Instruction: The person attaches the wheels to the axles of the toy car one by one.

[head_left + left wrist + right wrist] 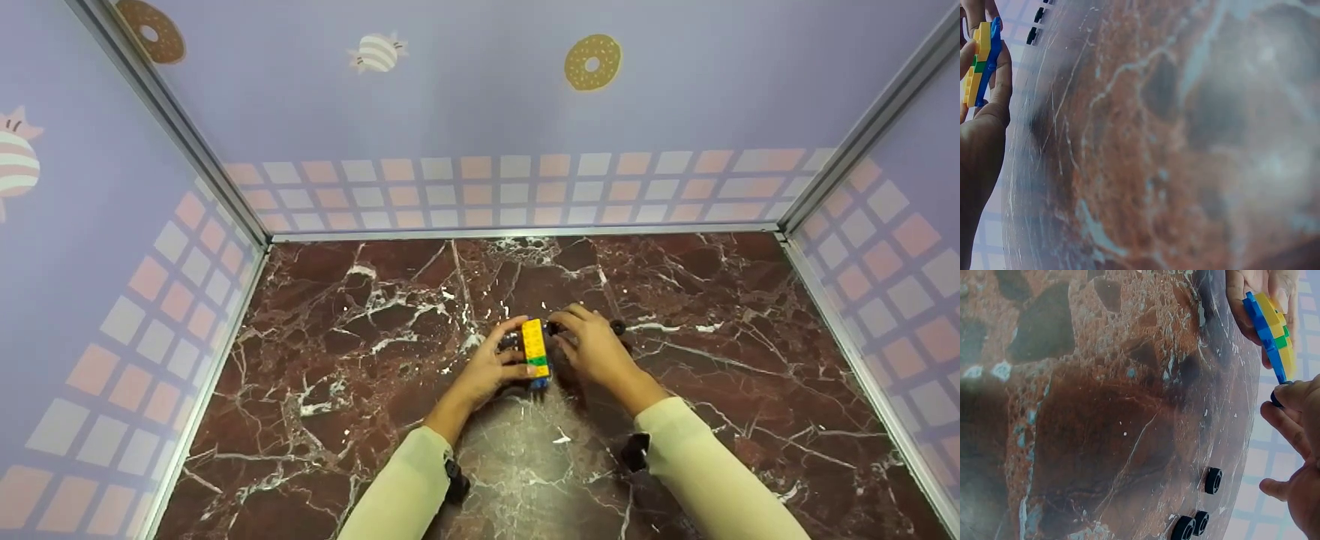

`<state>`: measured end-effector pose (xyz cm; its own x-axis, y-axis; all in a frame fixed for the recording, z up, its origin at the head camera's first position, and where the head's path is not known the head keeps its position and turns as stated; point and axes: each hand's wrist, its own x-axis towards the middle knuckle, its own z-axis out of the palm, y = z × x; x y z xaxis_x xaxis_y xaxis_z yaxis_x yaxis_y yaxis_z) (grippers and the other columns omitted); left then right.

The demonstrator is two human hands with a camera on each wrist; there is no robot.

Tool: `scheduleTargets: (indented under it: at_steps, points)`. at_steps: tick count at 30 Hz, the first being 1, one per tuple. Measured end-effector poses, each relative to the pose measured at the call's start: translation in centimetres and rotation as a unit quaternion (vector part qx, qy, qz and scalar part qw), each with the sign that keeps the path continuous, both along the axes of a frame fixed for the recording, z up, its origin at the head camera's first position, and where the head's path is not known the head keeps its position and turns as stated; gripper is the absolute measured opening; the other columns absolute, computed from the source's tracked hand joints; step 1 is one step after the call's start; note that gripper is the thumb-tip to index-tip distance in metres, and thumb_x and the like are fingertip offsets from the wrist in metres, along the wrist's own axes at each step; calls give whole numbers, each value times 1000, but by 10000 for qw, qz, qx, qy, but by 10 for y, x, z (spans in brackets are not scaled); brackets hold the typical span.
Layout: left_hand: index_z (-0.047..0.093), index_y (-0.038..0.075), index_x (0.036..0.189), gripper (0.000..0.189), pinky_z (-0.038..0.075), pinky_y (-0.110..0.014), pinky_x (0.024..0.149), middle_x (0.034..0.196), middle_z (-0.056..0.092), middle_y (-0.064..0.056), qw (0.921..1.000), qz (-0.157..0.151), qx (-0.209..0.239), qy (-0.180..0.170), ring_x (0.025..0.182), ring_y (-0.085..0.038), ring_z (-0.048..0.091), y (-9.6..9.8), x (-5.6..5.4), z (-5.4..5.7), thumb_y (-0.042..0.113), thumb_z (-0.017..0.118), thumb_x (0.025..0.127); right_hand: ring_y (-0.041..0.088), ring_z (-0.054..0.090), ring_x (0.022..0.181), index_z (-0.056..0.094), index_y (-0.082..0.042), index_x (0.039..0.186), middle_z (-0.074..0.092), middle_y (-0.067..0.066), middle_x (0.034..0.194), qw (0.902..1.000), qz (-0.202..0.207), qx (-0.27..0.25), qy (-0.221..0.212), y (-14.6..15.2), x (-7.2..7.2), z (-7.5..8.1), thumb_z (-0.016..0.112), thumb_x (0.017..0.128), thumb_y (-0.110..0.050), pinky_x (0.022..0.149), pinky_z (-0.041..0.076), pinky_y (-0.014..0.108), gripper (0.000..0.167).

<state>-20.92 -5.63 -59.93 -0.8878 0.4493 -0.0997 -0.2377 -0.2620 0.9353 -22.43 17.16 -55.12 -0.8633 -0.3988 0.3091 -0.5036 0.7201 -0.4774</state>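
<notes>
My left hand grips a small toy car body built of yellow bricks and one green brick on a blue base. Its fingers wrap the sides, and the yellow top faces up in the head view. Just right of it, my right hand pinches a small black wheel between thumb and finger. In the right wrist view that wheel sits right at the end of the blue base. The left wrist view catches the car body at its upper left edge, with the fingers around it.
Several loose black wheels lie on the marbled brown tabletop, right of the hands; one wheel shows beside the right hand in the head view. Lilac panels with pastel squares wall the table at the back and both sides.
</notes>
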Motion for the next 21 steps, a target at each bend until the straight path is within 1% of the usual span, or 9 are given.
scheduleTargets:
  at_steps: [2, 5, 7, 10, 13, 15, 17, 18, 21]
  points:
    - [32, 12, 172, 94, 69, -33, 88, 136, 62, -30, 10000, -14, -19, -8, 107, -19, 73, 0, 0, 0, -18, 72, 92, 41, 75, 113, 75, 0, 128, 74, 16, 121, 10000, 10, -27, 7, 0, 0, -1, 80, 99, -2, 112, 48, 83, 29]
    - [31, 11, 173, 95, 69, -32, 89, 149, 53, -33, 10000, -33, -33, 3, 108, -18, 73, 0, 1, -1, -19, 72, 92, 41, 75, 115, 75, -1, 128, 74, 16, 122, 10000, 16, -47, -50, -1, 1, -1, 79, 99, -1, 114, 46, 84, 29]
    - [30, 9, 173, 95, 69, -31, 89, 157, 44, -32, 10000, -46, -24, 46, 109, -18, 72, 0, 1, -1, -19, 72, 92, 41, 75, 116, 75, -2, 129, 74, 15, 123, 9999, 19, -47, -109, -1, 1, -1, 79, 99, -1, 115, 45, 84, 30]
    - [28, 6, 173, 95, 69, -30, 89, 166, 32, -28, 9999, -63, -22, 133, 109, -17, 72, 0, 0, -3, -18, 72, 92, 41, 75, 116, 75, -4, 130, 74, 14, 125, 9998, 23, -13, -194, -1, 2, -1, 78, 100, -2, 116, 45, 82, 30]
    - [27, 4, 173, 95, 69, -28, 88, 171, 24, -23, 9998, -50, -5, 191, 109, -16, 72, 0, 0, -3, -18, 73, 92, 39, 76, 114, 75, -3, 132, 73, 14, 126, 9997, 28, -11, -227, -1, 2, -1, 78, 101, -2, 113, 56, 71, 31]
    - [27, 2, 173, 95, 68, -27, 88, 173, 22, -21, 9998, -32, 13, 211, 109, -16, 72, 1, 0, -3, -18, 73, 92, 37, 77, 111, 75, -3, 132, 73, 14, 126, 9997, 45, -21, -225, -1, 2, -1, 77, 101, -2, 106, 63, 61, 30]
    - [27, 1, 172, 95, 68, -27, 88, 171, 24, -22, 9997, -11, 17, 231, 110, -16, 71, 2, 0, -3, -19, 74, 92, 35, 78, 109, 75, -3, 133, 73, 13, 126, 9997, 55, -54, -235, -1, 3, -1, 76, 102, -2, 98, 68, 51, 31]
    - [27, 1, 172, 95, 68, -26, 88, 170, 25, -22, 9997, -3, 16, 241, 111, -16, 71, 2, 0, -3, -19, 74, 92, 34, 78, 108, 75, -3, 133, 73, 13, 126, 9997, 54, -65, -236, -1, 3, -1, 76, 102, -2, 95, 69, 49, 31]
    - [28, 0, 172, 96, 68, -25, 87, 166, 31, -23, 9996, 18, -22, 297, 111, -16, 70, 2, 0, -2, -19, 75, 91, 33, 78, 106, 75, -3, 133, 72, 13, 125, 9997, 42, -91, -225, -2, 4, 0, 76, 102, -2, 93, 69, 48, 30]
